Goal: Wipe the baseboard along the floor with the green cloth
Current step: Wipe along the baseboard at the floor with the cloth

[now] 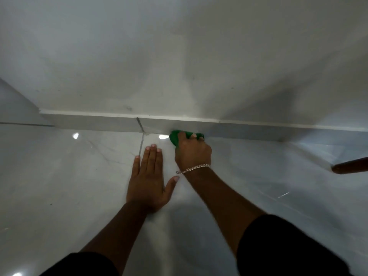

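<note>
A pale tiled baseboard (99, 121) runs across the view where the white wall meets the glossy floor. The green cloth (174, 137) is bunched against the bottom of the baseboard near the middle. My right hand (192, 154), with a chain bracelet at the wrist, is closed over the cloth and presses it to the board; most of the cloth is hidden under the fingers. My left hand (148, 180) lies flat on the floor just left of it, palm down, fingers spread and holding nothing.
Shiny light marble floor tiles (59, 186) with a grout line (141, 145) meeting a joint in the baseboard. A brown wooden leg or handle (350, 166) pokes in at the right edge. The wall corner (39, 111) lies at the left.
</note>
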{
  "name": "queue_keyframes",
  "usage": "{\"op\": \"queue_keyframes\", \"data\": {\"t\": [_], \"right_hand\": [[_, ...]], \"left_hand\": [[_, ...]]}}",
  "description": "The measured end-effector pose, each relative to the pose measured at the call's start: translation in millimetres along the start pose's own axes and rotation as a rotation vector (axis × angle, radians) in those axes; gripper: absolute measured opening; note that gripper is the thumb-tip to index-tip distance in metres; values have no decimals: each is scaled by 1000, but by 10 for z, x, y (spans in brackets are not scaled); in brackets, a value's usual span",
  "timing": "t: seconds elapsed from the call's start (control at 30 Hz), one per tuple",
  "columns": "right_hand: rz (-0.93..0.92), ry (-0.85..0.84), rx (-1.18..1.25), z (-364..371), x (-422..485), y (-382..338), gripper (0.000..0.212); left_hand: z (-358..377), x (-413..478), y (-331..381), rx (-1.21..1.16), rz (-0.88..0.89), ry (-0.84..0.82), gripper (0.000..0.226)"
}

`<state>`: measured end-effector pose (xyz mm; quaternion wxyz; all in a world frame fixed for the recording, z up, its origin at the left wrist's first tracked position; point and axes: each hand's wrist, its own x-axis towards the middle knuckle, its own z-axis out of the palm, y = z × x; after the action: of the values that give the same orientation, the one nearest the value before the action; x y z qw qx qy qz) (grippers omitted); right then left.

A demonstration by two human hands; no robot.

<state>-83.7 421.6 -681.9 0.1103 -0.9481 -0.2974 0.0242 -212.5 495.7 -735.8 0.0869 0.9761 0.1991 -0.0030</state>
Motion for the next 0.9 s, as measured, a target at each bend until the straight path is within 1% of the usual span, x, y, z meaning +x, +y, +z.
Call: {"op": "queue_keyframes", "data": {"t": [0.07,0.1,0.17,0.2,0.27,0.33,0.4,0.5,0.57,0.63,0.7,0.77,0.83,0.9], "right_hand": [[-72,14,-120,-56,5,300,18],[-71,3,-177,-92,3,473,15],[-16,-57,-245,-205,-14,771,17],[22,-79,-239,-277,-43,875,19],[114,-52,-162,-349,-79,924,18],[168,-22,-80,-356,-59,676,16],[128,-1,-5,-277,11,274,17],[37,-101,-34,-194,109,-217,14],[-54,-156,-98,-281,159,-182,17],[-141,-223,-190,-454,120,105,23],[-85,-276,-263,-612,77,428,22],[30,-273,-275,-664,34,639,19],[141,-233,-212,-571,17,596,20],[215,-171,-112,-392,76,338,22]], "left_hand": [[-6,0,-9,-16,0,-6,92],[-11,-7,-13,-25,-3,-2,92],[-20,-20,-11,-28,-3,-3,91],[-24,-25,0,-27,0,-2,91],[-26,-28,4,-29,-5,6,91],[-27,-20,14,-34,-11,10,92],[-25,-17,19,-52,-10,7,92],[-21,-14,3,-49,-9,-1,93],[-29,-7,-6,-47,-4,0,92],[-38,-11,-4,-44,-3,3,91],[-47,-22,1,-42,-8,9,91],[-41,-16,9,-37,-8,11,91],[-35,-17,9,-39,-10,2,92],[-23,-10,10,-35,-11,-2,92]]}}
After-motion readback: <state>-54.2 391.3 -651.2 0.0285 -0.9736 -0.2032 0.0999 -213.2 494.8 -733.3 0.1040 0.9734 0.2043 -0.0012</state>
